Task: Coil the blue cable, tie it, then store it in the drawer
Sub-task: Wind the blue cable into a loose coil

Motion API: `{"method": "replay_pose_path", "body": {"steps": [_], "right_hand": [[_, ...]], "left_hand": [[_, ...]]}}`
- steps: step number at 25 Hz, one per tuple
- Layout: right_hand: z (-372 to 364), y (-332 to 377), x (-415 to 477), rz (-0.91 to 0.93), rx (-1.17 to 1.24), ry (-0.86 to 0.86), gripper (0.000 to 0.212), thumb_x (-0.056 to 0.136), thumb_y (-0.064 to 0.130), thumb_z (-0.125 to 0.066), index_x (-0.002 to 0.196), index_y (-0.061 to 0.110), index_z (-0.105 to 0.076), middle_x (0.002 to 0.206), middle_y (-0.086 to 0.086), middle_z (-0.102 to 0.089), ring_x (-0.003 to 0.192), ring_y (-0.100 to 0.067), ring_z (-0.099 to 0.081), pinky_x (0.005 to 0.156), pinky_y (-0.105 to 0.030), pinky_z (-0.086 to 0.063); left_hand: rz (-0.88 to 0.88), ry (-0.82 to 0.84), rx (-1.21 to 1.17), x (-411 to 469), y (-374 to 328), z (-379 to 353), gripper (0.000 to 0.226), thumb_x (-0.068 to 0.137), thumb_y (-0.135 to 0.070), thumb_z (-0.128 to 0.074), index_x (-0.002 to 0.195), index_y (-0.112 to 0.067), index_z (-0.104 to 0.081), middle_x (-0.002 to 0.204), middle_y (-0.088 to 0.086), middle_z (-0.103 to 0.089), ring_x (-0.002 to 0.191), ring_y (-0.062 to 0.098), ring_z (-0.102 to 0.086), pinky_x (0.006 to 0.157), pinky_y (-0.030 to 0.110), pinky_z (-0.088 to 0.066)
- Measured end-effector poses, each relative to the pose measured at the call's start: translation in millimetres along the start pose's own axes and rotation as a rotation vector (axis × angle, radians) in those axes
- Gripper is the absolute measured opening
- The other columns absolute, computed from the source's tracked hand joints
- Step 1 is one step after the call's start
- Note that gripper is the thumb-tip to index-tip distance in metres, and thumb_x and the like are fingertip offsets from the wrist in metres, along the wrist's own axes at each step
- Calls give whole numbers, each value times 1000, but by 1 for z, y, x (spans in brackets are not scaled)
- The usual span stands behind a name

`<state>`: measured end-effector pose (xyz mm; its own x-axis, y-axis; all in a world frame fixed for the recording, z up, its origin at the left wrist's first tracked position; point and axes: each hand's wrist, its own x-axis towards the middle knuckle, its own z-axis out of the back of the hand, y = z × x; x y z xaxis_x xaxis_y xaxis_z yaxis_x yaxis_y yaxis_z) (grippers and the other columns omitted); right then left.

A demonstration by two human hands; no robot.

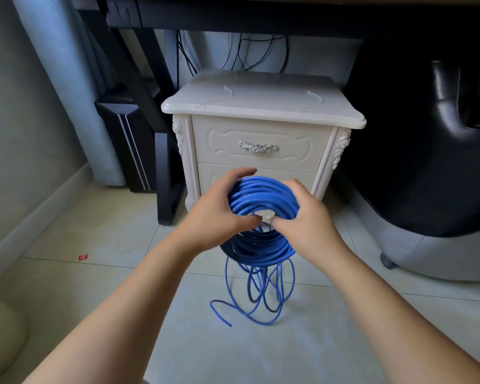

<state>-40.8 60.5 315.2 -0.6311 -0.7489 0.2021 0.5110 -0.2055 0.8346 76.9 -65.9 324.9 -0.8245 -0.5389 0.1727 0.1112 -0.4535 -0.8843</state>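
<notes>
Low before the cabinet (261, 106), over the tile floor (108, 273): cable (263, 192) held up as a thick coil between both grips, level with the lower drawer (288, 171). Left grip (219, 214) clasps the coil's left side, fingers curled over the top, thumb reaching toward the middle hole. Right grip (305, 217) clasps the right side the same way, thumb at the hole. Something pale shows in the hole between the thumbs; a tie or a handle seen through, cannot tell

Below the coil several loops (261, 295) hang in a tangle down to the floor. Free end (222, 318) lies on the tile, left of the tangle. Both drawers shut; top drawer (294, 142) and its silver handle (257, 147) untouched

Judgement: coiling looks mostly done but not finished; tying and storing not begun. To do it well, one grip should pin the coil while the other draws the slack up a turn at a time, matching the turns already laid. Shake the tangle apart first, or crossed loops may knot as they rise. Keep the pinch firm, since cable this stiff probably springs open. Leave the free end out for the tie
</notes>
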Motion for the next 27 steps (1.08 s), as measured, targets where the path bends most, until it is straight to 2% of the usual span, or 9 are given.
{"method": "replay_pose_path", "body": {"steps": [3,7,11,13,15,20,23,25,27], "right_hand": [[-1,-1,-2,57,-174,88,44,77,11,-65,110,38,-53,91,11,-65,84,-16,-61,76,-37,-53],[-1,1,-3,75,-184,69,42,77,13,-66,108,38,-50,87,12,-62,80,-13,-60,73,-35,-52],[1,0,4,-38,91,-18,38,75,17,-73,100,41,-55,87,13,-68,78,-5,-64,72,-22,-51],[-1,-5,5,-143,251,21,33,74,22,-75,100,38,-60,88,10,-71,85,-11,-68,86,-34,-55],[-6,-9,3,-236,401,62,37,67,28,-79,99,34,-62,87,6,-72,91,-18,-70,96,-48,-51],[-23,-10,-1,-306,579,-15,39,74,21,-79,108,23,-61,104,-10,-69,101,-24,-68,101,-47,-49],[-21,-11,4,-400,634,-123,30,73,15,-73,101,18,-62,89,-11,-66,94,-32,-68,100,-53,-48],[-15,-11,7,-537,766,-157,23,77,6,-65,99,11,-61,82,-15,-64,82,-37,-66,93,-53,-53],[-7,-8,10,-655,959,-158,11,83,-1,-57,91,6,-59,75,-15,-62,73,-33,-65,77,-48,-56]], "left_hand": [[-42,27,207,-4,3,-6,62,71,-18,-78,125,-34,-52,100,-17,-65,84,-3,-63,74,15,-49],[-11,-107,184,-6,5,-11,29,71,-12,-72,91,-23,-54,70,-10,-62,59,4,-56,56,19,-43],[45,-234,-21,-4,1,-12,26,72,-6,-72,91,-19,-59,66,-10,-60,57,8,-54,56,21,-45],[102,-287,-200,-2,1,-10,26,73,-3,-71,93,-17,-62,67,-8,-60,60,14,-56,63,34,-53],[163,-346,-371,-1,2,-9,24,77,0,-70,93,-16,-63,64,-9,-58,59,12,-55,65,36,-56],[291,-442,-617,-1,4,-15,17,80,-8,-69,95,-11,-61,69,0,-50,66,18,-49,64,38,-55],[366,-343,-649,-2,5,-17,33,75,-24,-75,104,-14,-62,74,-1,-57,76,22,-58,82,49,-55],[376,-171,-729,-2,2,-16,39,78,-36,-77,108,-15,-64,85,0,-65,83,20,-65,83,42,-56],[381,-65,-781,-1,0,-17,44,84,-50,-63,110,-14,-67,94,9,-71,89,22,-70,84,38,-57]]}}
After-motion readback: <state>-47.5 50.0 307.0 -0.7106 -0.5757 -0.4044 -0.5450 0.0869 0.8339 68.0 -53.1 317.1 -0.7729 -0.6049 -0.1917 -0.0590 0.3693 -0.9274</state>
